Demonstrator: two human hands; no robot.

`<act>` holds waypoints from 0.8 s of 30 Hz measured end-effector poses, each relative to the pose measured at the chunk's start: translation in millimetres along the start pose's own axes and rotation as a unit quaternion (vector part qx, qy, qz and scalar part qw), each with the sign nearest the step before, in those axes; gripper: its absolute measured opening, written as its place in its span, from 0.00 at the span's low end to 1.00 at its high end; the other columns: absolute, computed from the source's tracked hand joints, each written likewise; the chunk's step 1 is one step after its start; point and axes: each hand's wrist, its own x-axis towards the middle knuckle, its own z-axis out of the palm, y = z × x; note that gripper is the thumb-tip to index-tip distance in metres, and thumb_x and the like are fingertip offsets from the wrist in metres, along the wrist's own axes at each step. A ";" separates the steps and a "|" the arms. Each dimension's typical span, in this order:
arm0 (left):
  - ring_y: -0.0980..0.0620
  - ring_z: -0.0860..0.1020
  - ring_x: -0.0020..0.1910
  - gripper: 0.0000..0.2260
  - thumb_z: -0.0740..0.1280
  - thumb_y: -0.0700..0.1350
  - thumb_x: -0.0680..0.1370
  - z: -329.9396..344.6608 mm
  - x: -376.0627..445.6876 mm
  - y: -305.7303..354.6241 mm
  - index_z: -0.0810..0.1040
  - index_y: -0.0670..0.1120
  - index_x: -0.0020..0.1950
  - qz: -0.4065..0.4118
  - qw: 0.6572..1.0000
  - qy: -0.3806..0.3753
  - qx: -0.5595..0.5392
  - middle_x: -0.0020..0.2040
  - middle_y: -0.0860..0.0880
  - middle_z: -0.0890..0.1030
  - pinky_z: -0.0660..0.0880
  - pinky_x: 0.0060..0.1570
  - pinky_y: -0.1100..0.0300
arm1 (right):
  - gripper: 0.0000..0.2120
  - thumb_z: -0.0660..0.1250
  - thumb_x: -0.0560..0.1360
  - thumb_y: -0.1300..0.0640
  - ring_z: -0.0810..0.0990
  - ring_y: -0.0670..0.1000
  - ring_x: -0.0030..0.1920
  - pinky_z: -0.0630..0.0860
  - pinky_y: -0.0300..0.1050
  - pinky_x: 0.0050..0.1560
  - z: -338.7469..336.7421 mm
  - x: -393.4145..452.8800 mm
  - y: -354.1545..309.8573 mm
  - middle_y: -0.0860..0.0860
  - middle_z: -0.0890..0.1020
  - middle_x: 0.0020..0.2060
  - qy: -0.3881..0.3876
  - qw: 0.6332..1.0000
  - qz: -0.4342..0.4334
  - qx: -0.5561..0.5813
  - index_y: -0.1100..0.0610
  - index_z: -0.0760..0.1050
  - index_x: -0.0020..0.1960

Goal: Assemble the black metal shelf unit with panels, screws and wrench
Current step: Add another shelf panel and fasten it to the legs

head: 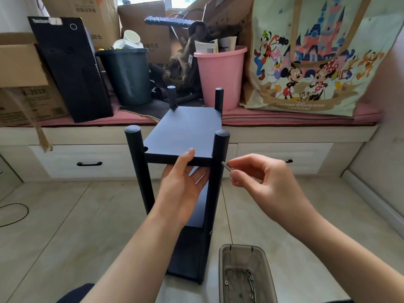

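Observation:
The black metal shelf unit stands upright on the floor, with several round posts and stacked panels. My left hand is under the front edge of the top panel, palm up, thumb on the panel's edge. My right hand pinches a small silver wrench between thumb and fingers. The wrench's tip meets the front right post just below the top panel. A clear grey plastic box near my right forearm holds loose screws, washers and a second wrench.
Behind the shelf runs a low bench with drawers. On it stand a pink bin, a dark bin, a black computer tower, cardboard boxes and a large printed tote bag. A black cable lies on the floor at left.

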 end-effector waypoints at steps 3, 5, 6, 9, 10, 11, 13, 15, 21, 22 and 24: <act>0.40 0.83 0.59 0.16 0.69 0.45 0.78 -0.2 0.1 -0.3 0.72 0.44 0.63 0.001 1.000 -0.002 -0.003 0.54 0.44 0.84 0.81 0.55 0.51 | 0.06 0.69 0.77 0.61 0.84 0.42 0.40 0.80 0.38 0.46 4.3 -2.4 1.2 0.44 0.84 0.36 0.029 0.998 -0.043 -0.043 0.51 0.80 0.49; 0.40 0.83 0.59 0.13 0.68 0.44 0.79 -0.7 0.1 -0.8 0.72 0.44 0.63 0.001 1.000 -0.002 -0.001 0.53 0.44 0.84 0.81 0.55 0.51 | 0.04 0.69 0.77 0.62 0.84 0.41 0.39 0.79 0.36 0.45 5.8 -4.6 2.0 0.45 0.84 0.36 0.043 0.994 -0.073 -0.075 0.55 0.80 0.50; 0.41 0.83 0.58 0.13 0.67 0.44 0.80 -0.8 0.1 -0.9 0.72 0.44 0.62 0.001 1.000 -0.001 -0.001 0.52 0.44 0.84 0.81 0.55 0.51 | 0.04 0.70 0.76 0.62 0.83 0.41 0.40 0.78 0.34 0.44 6.6 -5.9 2.0 0.46 0.84 0.37 0.048 0.991 -0.089 -0.091 0.56 0.81 0.50; 0.42 0.83 0.56 0.12 0.67 0.44 0.80 -0.2 0.2 -0.5 0.72 0.44 0.62 0.002 1.000 -0.001 0.001 0.52 0.45 0.83 0.81 0.54 0.52 | 0.04 0.72 0.75 0.63 0.83 0.41 0.41 0.76 0.29 0.44 9.3 -7.7 1.4 0.47 0.85 0.38 0.064 0.981 -0.128 -0.131 0.59 0.82 0.50; 0.42 0.83 0.56 0.12 0.67 0.44 0.81 0.1 0.3 -0.4 0.72 0.44 0.63 0.002 1.000 0.002 0.004 0.53 0.44 0.83 0.81 0.54 0.53 | 0.04 0.72 0.75 0.63 0.83 0.42 0.41 0.76 0.29 0.45 9.9 -7.3 1.6 0.48 0.85 0.39 0.069 0.979 -0.135 -0.137 0.60 0.82 0.50; 0.43 0.83 0.57 0.12 0.67 0.44 0.80 0.1 0.3 -0.3 0.72 0.44 0.63 0.004 1.000 0.006 0.006 0.53 0.45 0.84 0.81 0.54 0.53 | 0.05 0.72 0.75 0.63 0.83 0.42 0.41 0.76 0.30 0.45 10.4 -6.6 1.9 0.48 0.85 0.39 0.072 0.978 -0.138 -0.139 0.60 0.82 0.50; 0.44 0.84 0.56 0.12 0.67 0.44 0.80 0.1 0.4 -0.4 0.73 0.44 0.63 0.009 1.000 0.012 0.009 0.51 0.46 0.85 0.81 0.53 0.55 | 0.05 0.72 0.75 0.63 0.83 0.43 0.41 0.77 0.32 0.47 11.4 -4.6 2.6 0.48 0.85 0.40 0.075 0.977 -0.142 -0.139 0.60 0.82 0.51; 0.46 0.84 0.55 0.13 0.67 0.44 0.80 0.6 0.0 -0.3 0.73 0.44 0.63 0.012 1.000 0.012 0.010 0.50 0.47 0.85 0.82 0.51 0.56 | 0.05 0.72 0.75 0.63 0.83 0.43 0.41 0.77 0.32 0.47 13.2 -2.4 3.9 0.48 0.85 0.39 0.080 0.977 -0.144 -0.135 0.60 0.82 0.50; 0.46 0.85 0.55 0.11 0.66 0.43 0.81 0.9 -0.5 -0.5 0.74 0.44 0.62 0.015 1.000 0.008 -0.004 0.50 0.47 0.86 0.82 0.52 0.55 | 0.04 0.72 0.75 0.64 0.83 0.37 0.41 0.74 0.26 0.46 17.7 1.8 7.6 0.45 0.85 0.38 0.081 0.985 -0.122 -0.092 0.58 0.82 0.49; 0.46 0.85 0.54 0.11 0.66 0.43 0.80 1.4 -0.3 -0.6 0.74 0.43 0.62 0.017 1.000 0.007 -0.006 0.50 0.46 0.86 0.81 0.51 0.56 | 0.04 0.72 0.75 0.64 0.83 0.37 0.41 0.74 0.26 0.46 18.0 1.8 7.7 0.45 0.85 0.38 0.080 0.986 -0.117 -0.083 0.57 0.81 0.48; 0.47 0.85 0.53 0.11 0.66 0.43 0.80 2.4 -0.1 -0.6 0.74 0.43 0.62 0.021 1.000 0.009 -0.007 0.50 0.46 0.86 0.81 0.50 0.58 | 0.05 0.72 0.75 0.64 0.84 0.39 0.41 0.77 0.31 0.47 17.9 2.2 8.7 0.45 0.85 0.37 0.078 0.991 -0.094 -0.047 0.56 0.81 0.47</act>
